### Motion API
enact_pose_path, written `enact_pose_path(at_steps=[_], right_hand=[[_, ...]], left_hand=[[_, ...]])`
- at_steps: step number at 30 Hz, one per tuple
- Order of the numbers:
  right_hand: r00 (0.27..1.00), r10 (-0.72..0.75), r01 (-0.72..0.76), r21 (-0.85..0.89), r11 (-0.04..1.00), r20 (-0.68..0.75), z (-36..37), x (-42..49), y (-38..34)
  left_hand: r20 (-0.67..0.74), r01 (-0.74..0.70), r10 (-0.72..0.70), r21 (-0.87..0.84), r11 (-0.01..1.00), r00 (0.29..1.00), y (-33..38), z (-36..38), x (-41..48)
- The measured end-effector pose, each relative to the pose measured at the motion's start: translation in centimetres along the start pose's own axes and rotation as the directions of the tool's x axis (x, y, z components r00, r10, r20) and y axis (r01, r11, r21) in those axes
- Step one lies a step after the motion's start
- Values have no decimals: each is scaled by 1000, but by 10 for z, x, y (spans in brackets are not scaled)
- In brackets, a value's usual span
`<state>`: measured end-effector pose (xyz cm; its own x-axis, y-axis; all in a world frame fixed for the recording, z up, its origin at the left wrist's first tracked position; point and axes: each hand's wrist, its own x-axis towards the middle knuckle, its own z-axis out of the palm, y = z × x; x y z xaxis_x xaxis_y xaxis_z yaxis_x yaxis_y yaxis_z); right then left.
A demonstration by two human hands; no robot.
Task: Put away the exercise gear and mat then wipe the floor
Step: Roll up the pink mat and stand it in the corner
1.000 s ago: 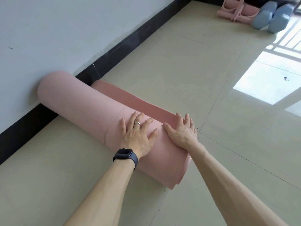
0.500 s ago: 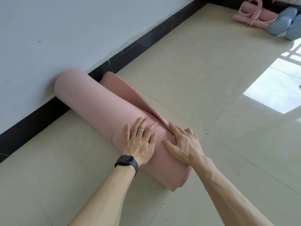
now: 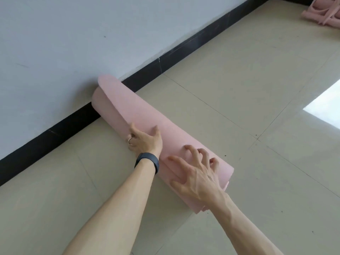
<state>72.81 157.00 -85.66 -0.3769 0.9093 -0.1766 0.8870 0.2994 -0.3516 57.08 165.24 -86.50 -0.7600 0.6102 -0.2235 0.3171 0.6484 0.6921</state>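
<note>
Head view: both your hands have a closed grip on the rolled mat (image 3: 128, 107) on the floor (image 3: 239, 89).
Your right hand (image 3: 198, 173) claws over its near end. Your left hand (image 3: 145, 138) wraps mid-roll, fingertips hidden. Its far end lies against the wall (image 3: 73, 43). The pink gear (image 3: 323, 15) beyond is cut off.

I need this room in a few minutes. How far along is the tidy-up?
Done: the mat looks fully rolled, its far end against the black skirting. In hand: the left hand and right hand both hold the roll on the floor. Left: storing the mat, clearing the pink gear lying far right, then wiping; no cloth or mop is in view.
</note>
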Motion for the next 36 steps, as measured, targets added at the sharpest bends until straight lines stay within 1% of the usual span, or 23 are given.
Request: enact_pose_path(at_steps=[1, 3, 6, 8, 11, 12, 14, 16, 18, 19, 21, 23, 24, 25, 26, 28, 29, 30, 31, 32, 33, 34, 36], right_hand=[[1000, -6, 6, -27, 1000, -25, 4, -6, -13], [998, 21, -22, -27, 999, -55, 7, -10, -30], [996, 74, -69, 71, 995, -60, 0, 7, -32], [993, 115, -112, 138, 984, -19, -8, 26, -28], [984, 158, -168, 130, 977, 84, -12, 49, -26], [980, 162, -179, 153, 972, 118, -13, 55, -26], [969, 188, -225, 257, 940, 158, -16, 70, -29], [953, 213, -287, 409, 866, 216, -19, 87, -34], [932, 208, -345, 552, 759, 297, -20, 103, -39], [926, 190, -354, 577, 736, 326, -18, 110, -40], [918, 148, -347, 568, 747, 367, -13, 121, -42], [901, 153, -375, 549, 747, 407, -7, 127, -50], [891, 166, -392, 530, 752, 422, -3, 129, -56], [884, 175, -402, 510, 760, 434, 2, 131, -61], [873, 182, -416, 498, 761, 452, 6, 133, -66], [838, 180, -469, 512, 720, 515, 12, 135, -74], [823, 155, -478, 518, 709, 547, 11, 133, -79], [815, 122, -467, 518, 717, 567, 11, 132, -82], [810, 91, -449, 511, 733, 580, 12, 132, -84], [808, 68, -428, 504, 750, 586, 14, 129, -86], [800, 63, -426, 490, 761, 597, 19, 126, -90], [795, 56, -424, 488, 763, 604, 25, 123, -92], [790, 30, -427, 514, 744, 613, 35, 113, -101]], left_hand=[[42, 25, -26, 16, 1000, 999, -9, -7, 3], [128, 6, -13, 60, 998, 992, -30, -21, 3], [187, 12, -9, -17, 1000, 982, -51, -38, 1], [224, 71, -53, -76, 995, 973, -57, -46, 4], [287, 203, -172, -84, 976, 942, -60, -60, 11], [311, 226, -194, -71, 972, 930, -60, -64, 15], [347, 220, -200, -19, 975, 916, -58, -72, 20], [345, 210, -204, 23, 978, 916, -61, -75, 25], [335, 213, -219, 54, 976, 916, -68, -78, 26], [324, 207, -219, 72, 976, 920, -73, -79, 26], [275, 161, -191, 130, 978, 942, -83, -83, 26], [200, 95, -140, 222, 970, 970, -92, -87, 29], [184, 78, -126, 249, 965, 975, -94, -90, 30], [190, 85, -131, 231, 969, 973, -97, -94, 33], [220, 117, -151, 164, 980, 964, -99, -97, 36], [305, 241, -222, -25, 970, 926, -101, -108, 42], [362, 335, -271, -127, 934, 892, -102, -115, 44], [439, 438, -320, -199, 877, 840, -105, -123, 45], [520, 521, -346, -239, 819, 781, -108, -131, 44], [581, 573, -352, -250, 781, 734, -110, -139, 41], [618, 598, -345, -261, 757, 706, -115, -144, 37], [632, 605, -331, -281, 745, 701, -122, -148, 32], [625, 612, -305, -360, 704, 718, -139, -150, 22]])
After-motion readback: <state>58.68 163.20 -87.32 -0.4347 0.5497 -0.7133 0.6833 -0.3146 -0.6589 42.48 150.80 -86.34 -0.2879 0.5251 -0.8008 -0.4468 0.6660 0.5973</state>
